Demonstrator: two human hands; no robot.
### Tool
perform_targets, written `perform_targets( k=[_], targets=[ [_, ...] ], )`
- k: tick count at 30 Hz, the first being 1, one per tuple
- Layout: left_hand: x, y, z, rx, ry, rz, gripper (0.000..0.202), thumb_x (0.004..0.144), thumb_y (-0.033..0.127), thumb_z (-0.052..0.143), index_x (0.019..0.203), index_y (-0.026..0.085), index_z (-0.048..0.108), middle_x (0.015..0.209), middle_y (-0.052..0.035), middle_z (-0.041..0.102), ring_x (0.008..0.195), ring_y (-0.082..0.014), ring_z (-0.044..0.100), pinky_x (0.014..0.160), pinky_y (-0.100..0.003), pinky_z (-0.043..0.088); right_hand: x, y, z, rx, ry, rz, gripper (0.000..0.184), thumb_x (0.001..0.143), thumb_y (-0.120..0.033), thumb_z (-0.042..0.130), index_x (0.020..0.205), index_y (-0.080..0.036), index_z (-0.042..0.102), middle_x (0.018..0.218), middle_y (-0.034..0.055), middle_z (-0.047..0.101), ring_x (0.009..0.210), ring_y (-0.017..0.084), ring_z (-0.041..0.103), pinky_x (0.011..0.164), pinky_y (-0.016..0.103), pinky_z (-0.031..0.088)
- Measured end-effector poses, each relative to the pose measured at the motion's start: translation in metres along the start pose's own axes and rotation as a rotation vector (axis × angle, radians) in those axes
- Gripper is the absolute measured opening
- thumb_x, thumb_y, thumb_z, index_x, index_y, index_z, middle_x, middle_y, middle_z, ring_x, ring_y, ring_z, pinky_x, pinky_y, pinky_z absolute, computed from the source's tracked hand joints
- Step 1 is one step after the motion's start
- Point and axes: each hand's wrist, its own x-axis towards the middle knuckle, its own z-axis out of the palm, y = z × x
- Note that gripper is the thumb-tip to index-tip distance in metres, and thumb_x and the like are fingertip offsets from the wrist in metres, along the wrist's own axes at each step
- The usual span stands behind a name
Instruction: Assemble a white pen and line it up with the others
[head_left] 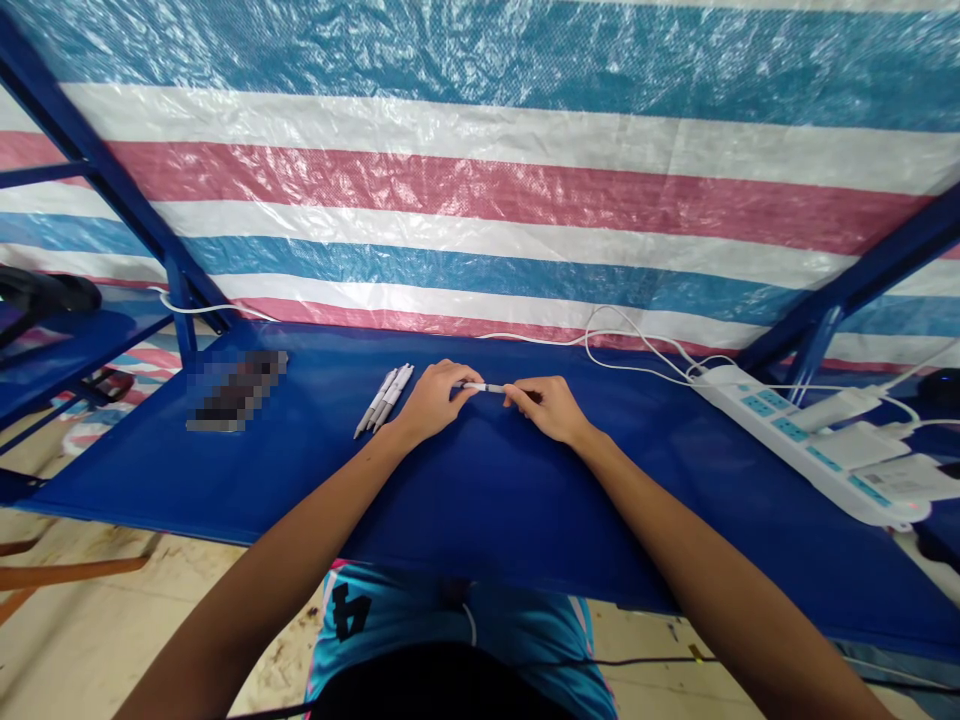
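Observation:
Between my two hands, above the middle of the blue table (480, 490), a white and grey pen (491, 387) lies crosswise. The fingers of my left hand (435, 398) close around its left end. At its other end, my right hand (550, 405) pinches it between thumb and fingers. Both ends of the pen are partly hidden by my fingers. Just left of my left hand, several similar white and grey pens (384, 398) lie side by side on the table, slanting away from me.
A blurred-out dark flat object (238, 392) lies on the table's left part. At the right sits a white power strip (814, 445) with chargers plugged in. White cables (637, 345) run along the back edge, before a striped plastic sheet (480, 190). Blue metal posts (142, 205) flank the table.

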Motion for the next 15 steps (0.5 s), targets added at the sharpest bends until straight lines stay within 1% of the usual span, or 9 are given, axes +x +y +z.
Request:
perform_targets(
  k=[3, 8, 13, 15],
  targets=[
    [-0.0002, 0.0012, 0.0, 0.004, -0.004, -0.002, 0.015, 0.098, 0.02, 0.058, 0.098, 0.022, 0.073, 0.097, -0.0047, 0.079, 0.094, -0.0245, 0.068, 0.09, -0.04, 0.052, -0.0004, 0.0003, 0.0, 0.013, -0.009, 0.015, 0.071, 0.096, -0.077, 0.04, 0.067, -0.02, 0.071, 0.055, 0.0015, 0.062, 0.049, 0.014, 0.053, 0.055, 0.028, 0.04],
    [-0.0004, 0.0015, 0.0, 0.007, -0.006, -0.005, 0.015, 0.098, 0.021, 0.058, 0.099, 0.022, 0.072, 0.098, -0.0047, 0.079, 0.094, -0.0244, 0.068, 0.091, -0.04, 0.052, -0.0011, 0.0003, -0.0006, 0.02, -0.019, 0.012, 0.066, 0.099, -0.072, 0.041, 0.072, -0.02, 0.073, 0.058, 0.0014, 0.064, 0.051, 0.015, 0.056, 0.057, 0.028, 0.043],
    [0.0002, 0.0012, -0.0001, 0.004, -0.015, -0.004, 0.018, 0.099, 0.023, 0.055, 0.101, 0.022, 0.073, 0.098, -0.0051, 0.079, 0.093, -0.0247, 0.068, 0.091, -0.04, 0.052, -0.0008, 0.0012, -0.0013, 0.027, 0.006, 0.007, 0.06, 0.098, -0.07, 0.045, 0.079, -0.021, 0.072, 0.06, 0.001, 0.064, 0.052, 0.016, 0.057, 0.058, 0.028, 0.044],
    [0.0004, 0.0016, -0.0004, 0.004, -0.018, -0.008, 0.02, 0.1, 0.024, 0.054, 0.101, 0.022, 0.074, 0.098, -0.0054, 0.08, 0.093, -0.025, 0.068, 0.09, -0.04, 0.052, -0.0009, 0.0023, -0.0014, 0.031, 0.026, 0.016, 0.055, 0.097, -0.07, 0.048, 0.084, -0.022, 0.072, 0.06, 0.0005, 0.063, 0.053, 0.017, 0.058, 0.057, 0.029, 0.045]
  ],
)
